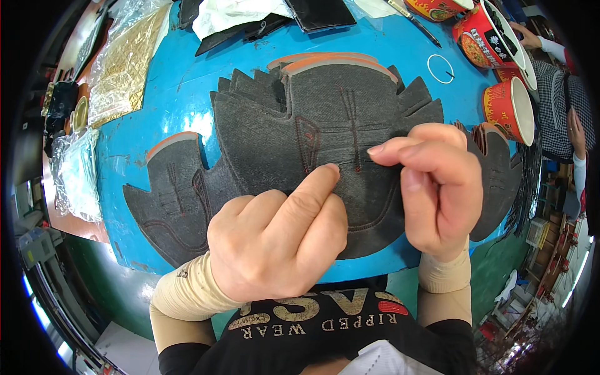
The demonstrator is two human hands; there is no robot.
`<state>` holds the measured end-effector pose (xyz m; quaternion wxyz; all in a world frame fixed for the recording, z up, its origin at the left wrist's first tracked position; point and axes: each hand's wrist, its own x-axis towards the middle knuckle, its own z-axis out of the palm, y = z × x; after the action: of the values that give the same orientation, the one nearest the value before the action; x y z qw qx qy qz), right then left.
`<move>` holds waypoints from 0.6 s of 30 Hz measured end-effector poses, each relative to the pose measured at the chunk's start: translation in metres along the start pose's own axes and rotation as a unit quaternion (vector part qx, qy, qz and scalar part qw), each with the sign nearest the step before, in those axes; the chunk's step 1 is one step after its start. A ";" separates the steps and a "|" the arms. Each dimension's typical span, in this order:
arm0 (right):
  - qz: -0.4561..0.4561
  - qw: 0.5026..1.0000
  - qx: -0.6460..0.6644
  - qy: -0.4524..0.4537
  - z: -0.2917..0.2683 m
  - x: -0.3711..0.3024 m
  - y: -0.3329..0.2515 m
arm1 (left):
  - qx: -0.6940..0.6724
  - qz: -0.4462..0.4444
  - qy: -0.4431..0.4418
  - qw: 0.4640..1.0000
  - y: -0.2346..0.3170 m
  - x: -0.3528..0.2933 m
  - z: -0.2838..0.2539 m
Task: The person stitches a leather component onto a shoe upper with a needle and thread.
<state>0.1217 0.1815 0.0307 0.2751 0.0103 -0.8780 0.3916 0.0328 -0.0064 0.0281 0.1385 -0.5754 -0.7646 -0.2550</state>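
Note:
A stack of dark grey, stitched leather-like pieces (262, 137) lies in front of me, with jagged side edges, an orange-edged top and reddish stitching. My left hand (281, 240) is curled over its lower left part, with the index finger reaching to the stitched middle. On the other side my right hand (437, 187) is closed, its index finger stretched toward the same middle and the thumb against the curled fingers. Anything thin held in either hand is too small to make out. Similar dark pieces lie at left (178, 194) and right (500, 178).
The table has a blue cover (181, 119). Red paper cups (500, 109) stand at the right, near a pen (415, 24) and a white ring (440, 69). Gold sheets in plastic (122, 75) lie at the left. Another person's hand (576, 132) shows at far right.

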 end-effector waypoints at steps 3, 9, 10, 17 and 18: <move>-0.050 0.992 -0.074 -0.088 -0.003 0.004 -0.005 | -0.008 -0.011 -0.012 1.000 0.000 0.000 -0.002; -0.075 0.987 -0.100 -0.103 0.002 0.004 -0.003 | -0.021 -0.017 -0.011 1.000 0.001 0.000 0.000; -0.076 0.987 -0.100 -0.104 0.004 0.004 -0.001 | -0.023 -0.022 -0.009 0.999 0.001 0.000 0.000; -0.078 0.988 -0.070 -0.115 0.004 0.006 -0.001 | -0.016 -0.024 -0.004 1.000 0.003 -0.002 0.004; -0.074 0.989 -0.064 -0.115 0.004 0.005 0.000 | -0.015 -0.026 -0.004 1.000 0.003 -0.002 0.004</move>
<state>0.1154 0.1793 0.0309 0.2006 0.1026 -0.9237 0.3098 0.0362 -0.0049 0.0246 0.1199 -0.5588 -0.7757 -0.2676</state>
